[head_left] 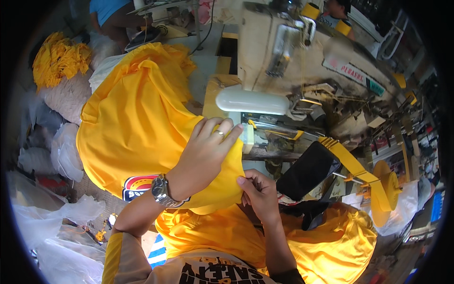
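A yellow shirt (137, 128) with a printed badge near its lower edge spreads across the left and middle, beside an industrial sewing machine (283, 52). My left hand (203, 146), wearing a ring and a metal wristwatch, is closed over the shirt's upper right part, close to the machine's front. Its thumb is hidden. Lower and to the right, my right hand (259, 191) pinches the cloth's right edge between thumb and fingers. The stretch of cloth between both hands looks taut.
Yellow cloth (331, 241) lies across my lap. A yellow tape reel (385, 187) and a dark flat panel (307, 170) stand right of my right hand. At left are clear plastic bags (68, 146) and a yellow cloth pile (61, 59). Another person (111, 16) is at the far left.
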The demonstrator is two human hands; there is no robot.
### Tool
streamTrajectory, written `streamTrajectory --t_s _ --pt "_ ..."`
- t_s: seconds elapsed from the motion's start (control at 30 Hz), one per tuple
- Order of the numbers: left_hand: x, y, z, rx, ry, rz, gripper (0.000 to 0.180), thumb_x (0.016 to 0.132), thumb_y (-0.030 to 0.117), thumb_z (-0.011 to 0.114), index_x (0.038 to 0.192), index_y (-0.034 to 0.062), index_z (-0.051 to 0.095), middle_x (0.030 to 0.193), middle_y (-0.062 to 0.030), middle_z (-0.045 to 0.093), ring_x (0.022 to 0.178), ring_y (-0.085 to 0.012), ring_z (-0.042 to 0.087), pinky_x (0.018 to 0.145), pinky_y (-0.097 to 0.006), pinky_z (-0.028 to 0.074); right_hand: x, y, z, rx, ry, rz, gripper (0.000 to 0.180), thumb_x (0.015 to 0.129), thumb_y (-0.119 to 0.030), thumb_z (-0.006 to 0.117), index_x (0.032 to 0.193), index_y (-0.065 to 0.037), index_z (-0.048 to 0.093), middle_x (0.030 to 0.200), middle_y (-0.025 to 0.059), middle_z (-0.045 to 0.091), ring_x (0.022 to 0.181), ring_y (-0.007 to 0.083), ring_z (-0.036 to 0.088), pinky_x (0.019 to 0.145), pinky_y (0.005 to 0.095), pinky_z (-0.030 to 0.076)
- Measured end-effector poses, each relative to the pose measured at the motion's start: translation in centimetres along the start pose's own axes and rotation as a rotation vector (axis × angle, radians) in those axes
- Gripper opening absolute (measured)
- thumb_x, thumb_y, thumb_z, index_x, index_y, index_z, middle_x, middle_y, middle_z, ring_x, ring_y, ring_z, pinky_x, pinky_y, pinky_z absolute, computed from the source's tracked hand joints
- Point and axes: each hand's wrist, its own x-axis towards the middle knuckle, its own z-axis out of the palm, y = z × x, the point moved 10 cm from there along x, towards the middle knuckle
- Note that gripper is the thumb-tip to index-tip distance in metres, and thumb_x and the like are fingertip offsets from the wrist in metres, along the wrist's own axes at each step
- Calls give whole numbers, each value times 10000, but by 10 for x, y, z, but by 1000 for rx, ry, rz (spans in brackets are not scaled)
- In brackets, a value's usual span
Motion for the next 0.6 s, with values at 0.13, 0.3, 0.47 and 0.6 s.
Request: streamTrajectory --t_s 0.13,0.3,0.47,0.6 --pt "6 1 1 -142 32 -53 552 709 -116 478 1247 -14 549 1190 -165 507 1122 -358 480 961 -409 420 -6 -5 -18 41 55 21 131 951 -121 605 935 5 640 656 -30 578 491 4 456 444 176 336" --pt "11 -1 10 -107 -18 -75 545 710 -150 475 1222 5 575 1199 -165 520 1087 -361 518 928 -389 453 -6 -21 -25 93 71 -38 106 942 -97 609 908 -2 639 656 -39 567 498 -3 452 446 173 334" --pt "5 -7 6 -235 43 -74 504 718 -139 510 1161 64 639 1146 -156 564 1042 -332 570 901 -377 459 -6 -11 -24 48 56 -4 101 942 -92 607 896 -5 630 642 -53 537 502 -8 434 448 171 324" --pt "12 -9 -5 -210 111 -45 329 767 -75 571 1048 63 672 1075 -115 599 1025 -292 562 847 -363 464 -6 -12 -24 20 77 9 102 944 -93 606 894 -7 627 635 -60 521 504 -12 414 452 171 311"
